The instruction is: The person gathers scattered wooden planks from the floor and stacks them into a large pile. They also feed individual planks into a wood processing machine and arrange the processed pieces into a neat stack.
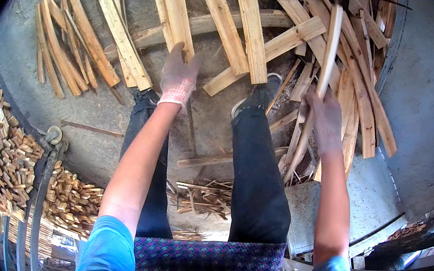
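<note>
My left hand (179,78), in a pale work glove with a light cuff, grips the near end of a long wooden plank (174,3) that runs away from me. The plank's end sits between its thumb and fingers. My right hand (322,120), gloved too and slightly blurred, is closed around a narrow wooden strip (330,48) that stands out beyond the fist. Between the hands lie more planks, one (250,25) pointing at my right foot and another (221,15) beside it. A crossing board (265,56) lies beneath them.
Loose boards (69,37) lie at the left. A tangled pile of slats (357,95) spreads at the right. Stacked wood pieces (0,142) fill the lower left behind a metal bar (42,188). Scraps (202,195) lie between my legs, and a grey metal sheet (430,100) is at far right.
</note>
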